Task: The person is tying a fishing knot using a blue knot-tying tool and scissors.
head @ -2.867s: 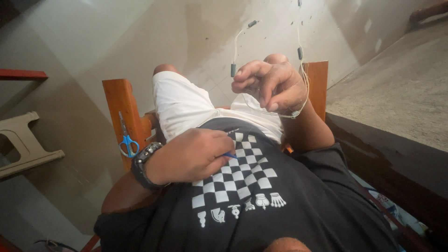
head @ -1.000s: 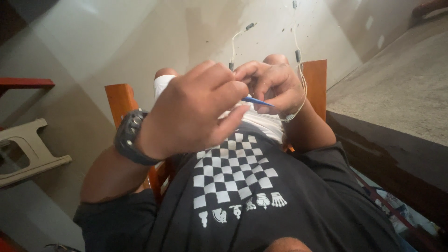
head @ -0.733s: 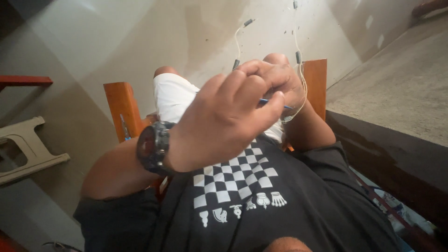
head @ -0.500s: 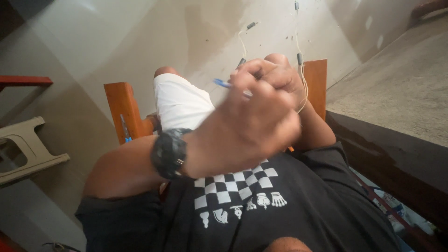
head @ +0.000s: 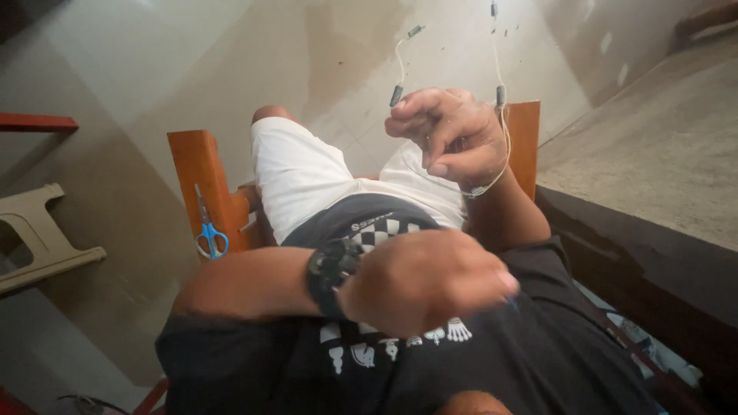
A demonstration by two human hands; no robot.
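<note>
Head view: the right hand (head: pixel 453 138), fingers curled, is pinching a thin pale cord (head: pixel 501 146) that is running upward with small dark beads, while the left hand (head: pixel 427 280) is lying loosely fisted on the shirt (head: pixel 538 353), its contents hidden.

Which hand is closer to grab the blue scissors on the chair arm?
Probably the left hand: it lies over the shirt, on the side of the scissors. The right hand is raised, holding the thin cord.
</note>
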